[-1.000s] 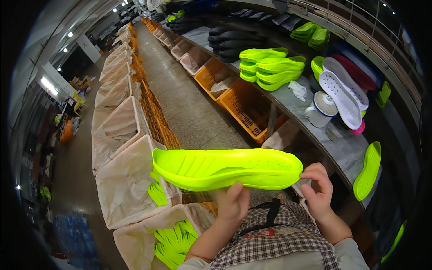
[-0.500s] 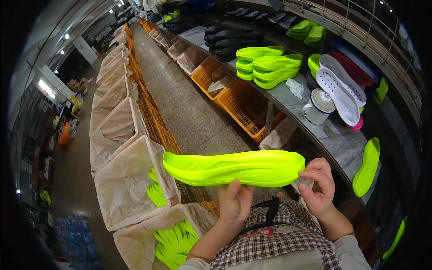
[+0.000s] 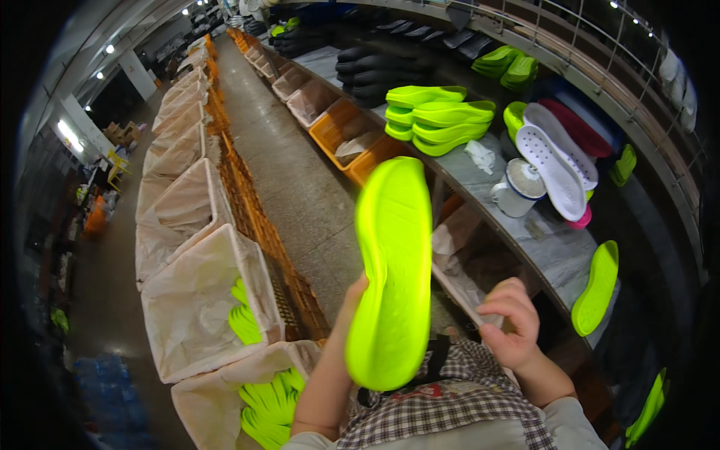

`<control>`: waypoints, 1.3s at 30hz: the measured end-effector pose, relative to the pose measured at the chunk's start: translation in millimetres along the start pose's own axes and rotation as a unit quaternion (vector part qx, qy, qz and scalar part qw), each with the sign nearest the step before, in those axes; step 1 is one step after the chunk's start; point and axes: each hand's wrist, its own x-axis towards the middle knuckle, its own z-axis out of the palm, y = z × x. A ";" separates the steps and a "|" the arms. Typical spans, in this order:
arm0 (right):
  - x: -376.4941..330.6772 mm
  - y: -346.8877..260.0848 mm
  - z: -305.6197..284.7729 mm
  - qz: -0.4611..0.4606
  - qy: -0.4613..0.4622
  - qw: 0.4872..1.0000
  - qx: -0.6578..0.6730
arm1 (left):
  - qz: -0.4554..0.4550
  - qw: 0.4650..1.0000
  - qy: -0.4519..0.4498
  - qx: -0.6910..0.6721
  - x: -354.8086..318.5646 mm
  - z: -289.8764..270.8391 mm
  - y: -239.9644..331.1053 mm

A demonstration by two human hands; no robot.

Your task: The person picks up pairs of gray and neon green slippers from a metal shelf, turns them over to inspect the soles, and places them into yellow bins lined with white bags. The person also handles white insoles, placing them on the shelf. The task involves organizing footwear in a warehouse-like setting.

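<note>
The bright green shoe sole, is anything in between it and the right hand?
Nothing visible stands between the right hand and the bright green shoe sole, just a gap. The edge of a pale-lined bin shows through it, apparently lower down.

Open air lies between the right hand (image 3: 514, 324) and the green sole (image 3: 395, 277). The gray bench (image 3: 556, 256) blocks the right side, and lined bins (image 3: 187, 304) stand on the left.

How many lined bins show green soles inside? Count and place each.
2, each with green soles: the nearest bin at lower left and the next bin just beyond. Farther bins could hide more.
</note>
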 end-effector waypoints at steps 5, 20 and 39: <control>-7.8 -3.8 10.2 0.335 -0.110 0.882 0.313 | -0.095 0.956 -0.170 0.218 7.9 19.5 12.4; -27.5 -14.9 5.6 0.400 -0.081 0.798 0.443 | -0.259 0.843 -0.352 0.315 55.3 31.7 -5.1; -30.5 -13.7 4.9 0.397 -0.076 0.803 0.438 | -0.289 0.832 -0.382 0.278 59.0 36.6 -5.8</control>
